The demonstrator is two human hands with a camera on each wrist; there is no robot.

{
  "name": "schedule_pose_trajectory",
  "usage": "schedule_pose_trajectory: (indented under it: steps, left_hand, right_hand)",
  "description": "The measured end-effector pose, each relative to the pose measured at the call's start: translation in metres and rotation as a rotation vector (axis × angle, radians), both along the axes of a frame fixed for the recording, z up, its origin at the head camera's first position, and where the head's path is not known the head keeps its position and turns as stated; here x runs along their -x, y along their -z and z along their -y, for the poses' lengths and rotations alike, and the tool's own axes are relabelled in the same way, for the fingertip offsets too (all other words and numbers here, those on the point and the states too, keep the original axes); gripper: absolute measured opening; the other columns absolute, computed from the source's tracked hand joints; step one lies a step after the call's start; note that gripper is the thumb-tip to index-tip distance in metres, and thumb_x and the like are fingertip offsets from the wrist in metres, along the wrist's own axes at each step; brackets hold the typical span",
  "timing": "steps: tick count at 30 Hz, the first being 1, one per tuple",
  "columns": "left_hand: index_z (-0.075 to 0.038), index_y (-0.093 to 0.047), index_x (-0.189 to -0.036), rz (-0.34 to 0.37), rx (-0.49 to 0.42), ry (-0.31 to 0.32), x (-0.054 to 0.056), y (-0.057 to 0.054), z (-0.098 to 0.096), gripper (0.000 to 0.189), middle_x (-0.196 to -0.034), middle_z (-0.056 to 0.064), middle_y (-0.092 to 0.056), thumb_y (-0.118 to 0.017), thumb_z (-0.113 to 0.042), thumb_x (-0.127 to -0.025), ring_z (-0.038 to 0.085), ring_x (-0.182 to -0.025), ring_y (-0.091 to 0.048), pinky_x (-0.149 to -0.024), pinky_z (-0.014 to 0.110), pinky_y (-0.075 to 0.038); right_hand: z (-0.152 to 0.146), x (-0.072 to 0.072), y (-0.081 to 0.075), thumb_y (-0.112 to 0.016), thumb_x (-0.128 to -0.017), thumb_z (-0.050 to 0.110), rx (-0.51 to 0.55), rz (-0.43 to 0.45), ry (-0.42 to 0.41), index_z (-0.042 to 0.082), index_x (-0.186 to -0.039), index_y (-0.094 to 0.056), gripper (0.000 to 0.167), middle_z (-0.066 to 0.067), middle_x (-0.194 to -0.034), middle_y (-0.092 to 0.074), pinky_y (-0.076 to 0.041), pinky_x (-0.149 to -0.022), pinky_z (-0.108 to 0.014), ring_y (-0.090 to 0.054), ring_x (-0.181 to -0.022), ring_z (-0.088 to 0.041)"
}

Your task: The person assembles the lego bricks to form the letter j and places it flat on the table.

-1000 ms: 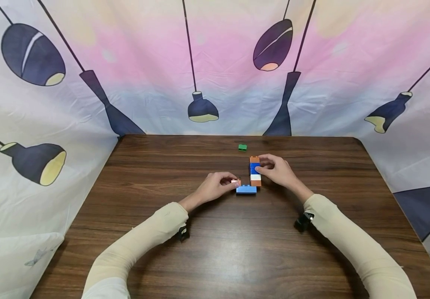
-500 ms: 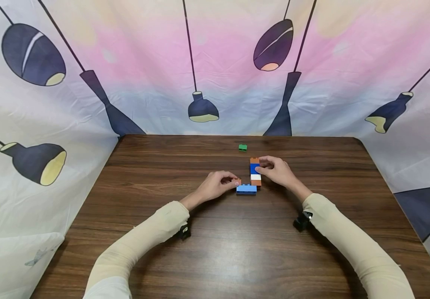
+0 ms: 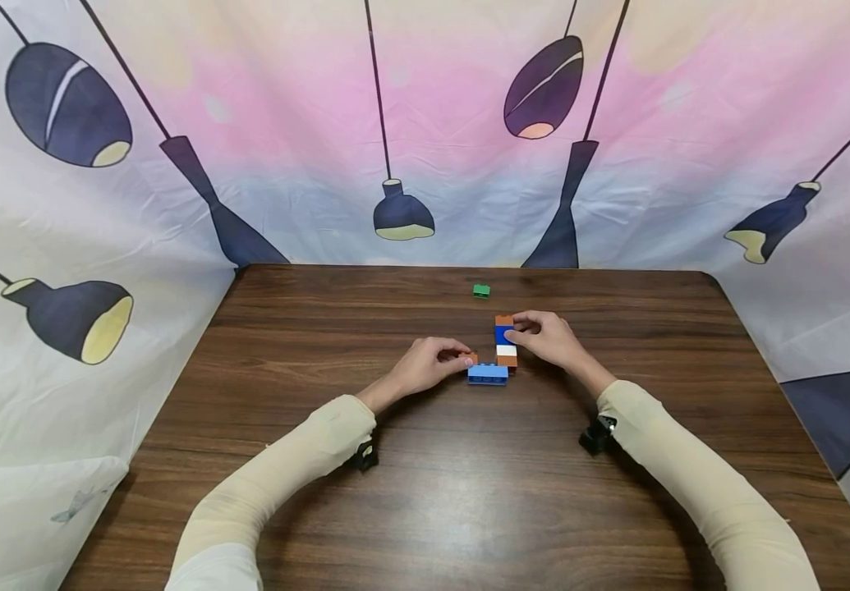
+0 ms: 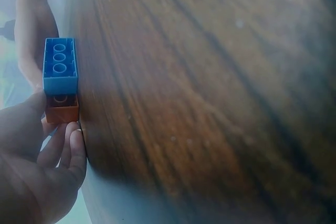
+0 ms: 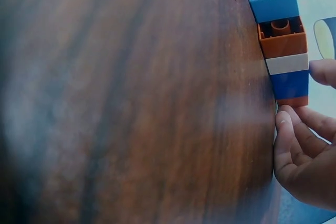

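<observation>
My left hand (image 3: 428, 367) pinches a small orange toy brick (image 4: 63, 114) at the left end of a longer light blue brick (image 3: 487, 376). The hollow underside of the light blue brick, with its tubes, faces the near side. Behind its right end runs a joined row: an orange brick (image 5: 283, 45), a white brick (image 3: 506, 350), a dark blue brick (image 5: 290, 84) and another orange brick (image 3: 504, 319) at the far end. My right hand (image 3: 549, 339) holds this row, thumb by the dark blue part and fingers at the far orange end.
A small green brick (image 3: 481, 290) lies by itself near the back edge of the dark wooden table (image 3: 425, 509). Beyond the table hangs a cloth (image 3: 454, 98) printed with lamps. Cameras are strapped at both wrists.
The bricks have tipped so the light blue brick's hollow underside now shows in the head view. The row's far end has come slightly nearer, with the right hand following. Both hands keep their hold.
</observation>
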State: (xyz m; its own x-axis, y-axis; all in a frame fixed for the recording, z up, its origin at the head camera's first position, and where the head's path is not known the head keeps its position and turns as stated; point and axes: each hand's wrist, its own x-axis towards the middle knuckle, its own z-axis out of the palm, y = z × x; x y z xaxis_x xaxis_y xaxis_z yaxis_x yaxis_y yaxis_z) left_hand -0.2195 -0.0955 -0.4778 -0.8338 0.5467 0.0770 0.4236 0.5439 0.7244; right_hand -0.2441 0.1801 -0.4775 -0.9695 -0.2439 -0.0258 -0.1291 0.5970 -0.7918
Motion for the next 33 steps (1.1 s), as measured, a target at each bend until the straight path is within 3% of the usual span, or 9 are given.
schedule_pose_trajectory:
  steps: [11,20,26,33]
  left_hand:
    - [-0.014,-0.074,-0.121,0.019,-0.030,0.000,-0.001,0.000,0.001,0.032,-0.109,-0.003,-0.074,-0.066,-0.037,-0.101,0.006,-0.093,-0.067,-0.083,0.027,-0.054]
    - [-0.012,-0.066,-0.135,0.019,-0.022,0.047,-0.004,0.001,0.001,0.050,-0.121,0.000,-0.068,-0.075,-0.039,-0.094,0.010,-0.099,-0.063,-0.087,0.029,-0.054]
    - [-0.011,-0.066,-0.135,0.010,-0.002,0.064,-0.006,0.000,0.000,0.049,-0.121,0.000,-0.069,-0.076,-0.036,-0.094,0.010,-0.098,-0.063,-0.087,0.030,-0.053]
    - [-0.012,-0.067,-0.134,0.003,0.002,0.052,-0.005,0.001,-0.002,0.048,-0.121,0.000,-0.070,-0.076,-0.036,-0.093,0.011,-0.100,-0.064,-0.088,0.031,-0.053]
  right_hand:
    - [-0.002,0.007,-0.005,-0.069,-0.098,0.035,0.007,-0.013,-0.014,0.006,-0.135,-0.065,0.047,-0.014,-0.122,-0.070,-0.053,-0.089,-0.047,-0.065,-0.107,-0.029]
    - [-0.005,0.026,-0.014,-0.070,-0.098,0.035,-0.009,-0.103,-0.026,0.005,-0.135,-0.065,0.048,-0.013,-0.123,-0.070,-0.053,-0.090,-0.049,-0.066,-0.109,-0.029]
    - [-0.003,0.040,-0.019,-0.071,-0.097,0.037,-0.042,-0.158,-0.052,0.008,-0.135,-0.066,0.048,-0.012,-0.118,-0.072,-0.054,-0.083,-0.048,-0.067,-0.102,-0.028]
    - [-0.001,0.059,-0.017,-0.070,-0.098,0.036,-0.060,-0.192,-0.072,0.007,-0.137,-0.064,0.050,-0.016,-0.124,-0.070,-0.053,-0.089,-0.050,-0.065,-0.108,-0.030]
